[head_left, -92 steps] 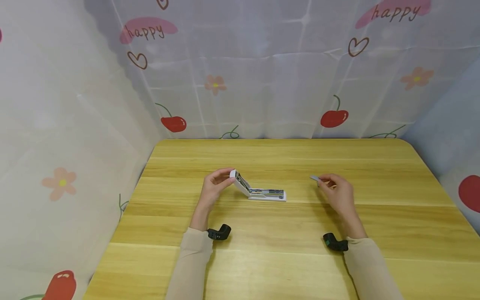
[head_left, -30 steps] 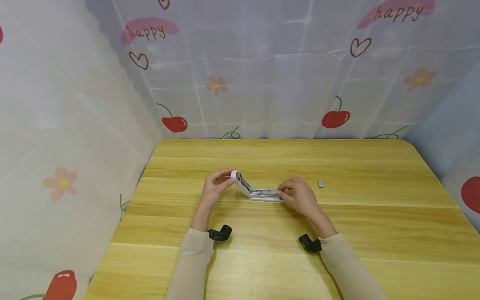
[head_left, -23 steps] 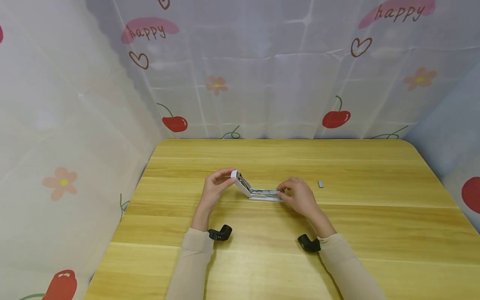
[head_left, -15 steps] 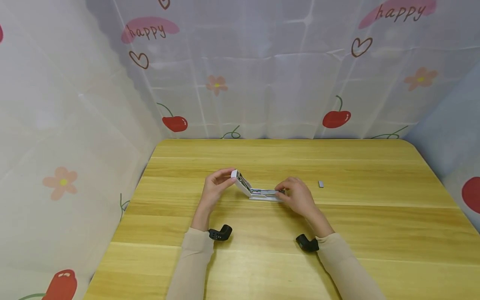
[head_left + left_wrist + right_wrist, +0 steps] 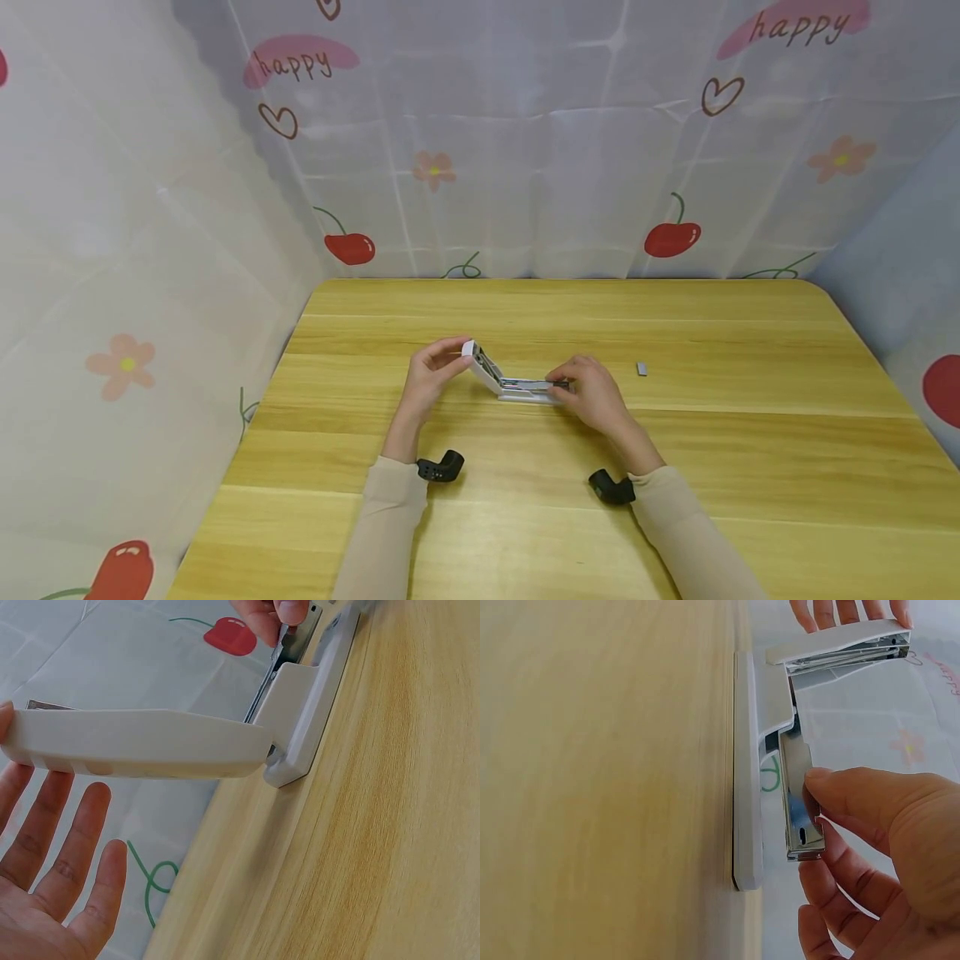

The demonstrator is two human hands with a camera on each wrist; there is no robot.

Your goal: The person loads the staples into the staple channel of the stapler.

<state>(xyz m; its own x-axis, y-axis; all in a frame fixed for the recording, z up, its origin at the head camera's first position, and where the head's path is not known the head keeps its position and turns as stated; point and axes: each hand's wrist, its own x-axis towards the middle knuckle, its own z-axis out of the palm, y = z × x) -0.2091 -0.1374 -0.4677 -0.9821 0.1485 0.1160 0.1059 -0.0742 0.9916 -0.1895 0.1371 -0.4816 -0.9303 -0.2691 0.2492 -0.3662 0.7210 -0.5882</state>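
A white stapler (image 5: pixel 483 375) stands opened up on the table, its base flat and its cover (image 5: pixel 847 643) tilted up to the left. My left hand (image 5: pixel 430 375) holds the cover's raised end between thumb and fingertips; in the left wrist view the other fingers spread below it. My right hand (image 5: pixel 592 393) is at the far end of the metal magazine (image 5: pixel 799 780), where thumb and forefinger pinch a grey staple strip (image 5: pixel 534 385) lying along the channel. The fingers partly hide the strip. Another short staple strip (image 5: pixel 641 368) lies on the table to the right.
The wooden table (image 5: pixel 375 533) reaches back to a patterned curtain (image 5: pixel 525 167) with cherries and flowers. A black wrist camera (image 5: pixel 441 466) sits on the left wrist, another black camera (image 5: pixel 611 487) on the right.
My right hand has come left from the table's right side to the stapler, lowering the staple strip into the magazine and sliding slightly left. The short strip has come into view. My left hand keeps its hold.
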